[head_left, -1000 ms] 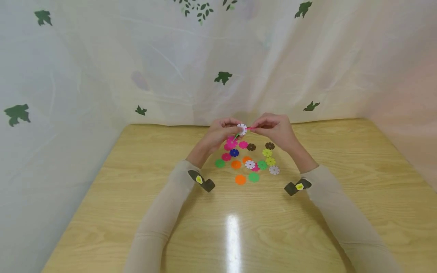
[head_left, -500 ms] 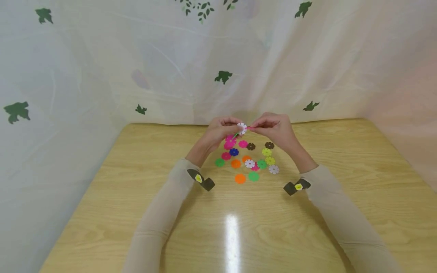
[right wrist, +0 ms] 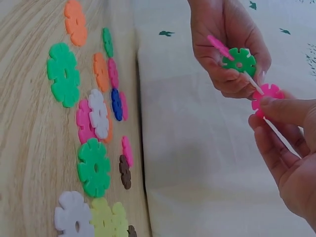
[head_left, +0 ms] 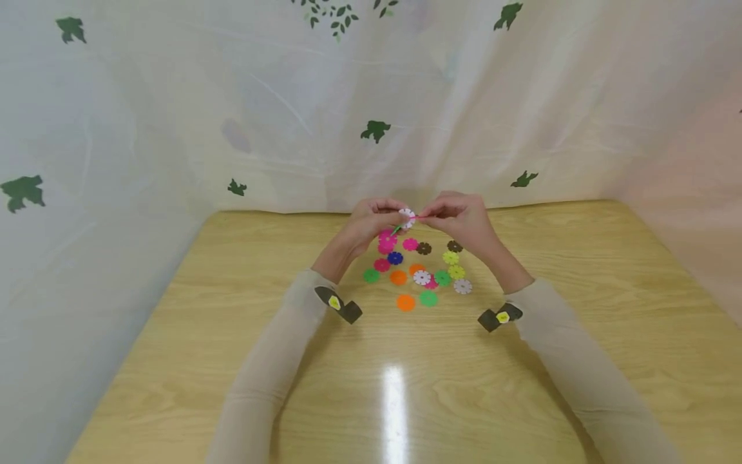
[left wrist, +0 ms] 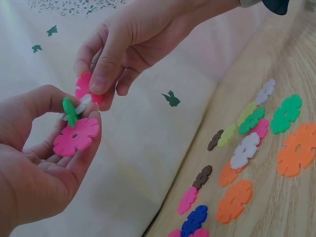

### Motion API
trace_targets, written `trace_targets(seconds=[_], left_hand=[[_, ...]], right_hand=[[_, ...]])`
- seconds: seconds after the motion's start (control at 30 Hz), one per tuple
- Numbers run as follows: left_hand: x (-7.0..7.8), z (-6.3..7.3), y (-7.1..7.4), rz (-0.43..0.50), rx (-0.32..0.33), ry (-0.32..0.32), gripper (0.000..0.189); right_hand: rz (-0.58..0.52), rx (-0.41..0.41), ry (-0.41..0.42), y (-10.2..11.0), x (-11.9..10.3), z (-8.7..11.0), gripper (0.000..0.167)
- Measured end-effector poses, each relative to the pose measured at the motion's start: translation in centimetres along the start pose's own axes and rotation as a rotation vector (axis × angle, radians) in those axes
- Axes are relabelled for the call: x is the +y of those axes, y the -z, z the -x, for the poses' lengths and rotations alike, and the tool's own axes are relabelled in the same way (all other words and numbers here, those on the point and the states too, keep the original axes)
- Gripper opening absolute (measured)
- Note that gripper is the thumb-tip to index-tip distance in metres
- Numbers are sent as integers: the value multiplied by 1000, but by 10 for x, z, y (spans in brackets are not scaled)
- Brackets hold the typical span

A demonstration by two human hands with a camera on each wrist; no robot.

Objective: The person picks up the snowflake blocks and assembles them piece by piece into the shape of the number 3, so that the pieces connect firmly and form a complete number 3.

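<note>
In the head view my left hand and right hand meet above the far part of the table. My left fingers and thumb hold a small joined set of notched plastic discs: a pink disc, a green disc and a white disc. Between thumb and fingers of my right hand is another pink disc, held edge-on to the white one. Its rim meets the white disc's edge in the right wrist view. My left thumb covers part of the white disc.
Loose flower-shaped discs lie on the wooden table below my hands, among them an orange disc, a blue disc, a green disc and a yellow disc. A pale curtain with bird prints hangs behind the table.
My right fingertips have come slightly closer to the white disc, bringing the pink disc with them. The left hand keeps its hold, and the whole head view has shifted a little.
</note>
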State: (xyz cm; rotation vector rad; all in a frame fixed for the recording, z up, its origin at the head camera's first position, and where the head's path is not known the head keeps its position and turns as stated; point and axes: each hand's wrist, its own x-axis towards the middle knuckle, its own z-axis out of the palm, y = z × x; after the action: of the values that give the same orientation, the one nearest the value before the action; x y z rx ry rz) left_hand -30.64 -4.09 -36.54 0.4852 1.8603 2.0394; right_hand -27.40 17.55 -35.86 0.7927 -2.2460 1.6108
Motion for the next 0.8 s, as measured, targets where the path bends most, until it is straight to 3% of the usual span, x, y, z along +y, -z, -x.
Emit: trace_targets(seconds=[0.23, 0.43, 0.53, 0.8], left_hand=[[-6, -2, 1, 25, -27, 51, 6], [-12, -6, 3, 20, -4, 62, 8], [-14, -7, 4, 30, 13, 69, 9], [-16, -7, 6, 25, 30, 78, 16]], right_hand=[[85, -107, -122, 7, 3, 0, 10], [203, -211, -210, 24, 8, -2, 22], [261, -327, -242, 34, 9, -2, 24], [278, -710, -274, 54, 20, 12, 21]])
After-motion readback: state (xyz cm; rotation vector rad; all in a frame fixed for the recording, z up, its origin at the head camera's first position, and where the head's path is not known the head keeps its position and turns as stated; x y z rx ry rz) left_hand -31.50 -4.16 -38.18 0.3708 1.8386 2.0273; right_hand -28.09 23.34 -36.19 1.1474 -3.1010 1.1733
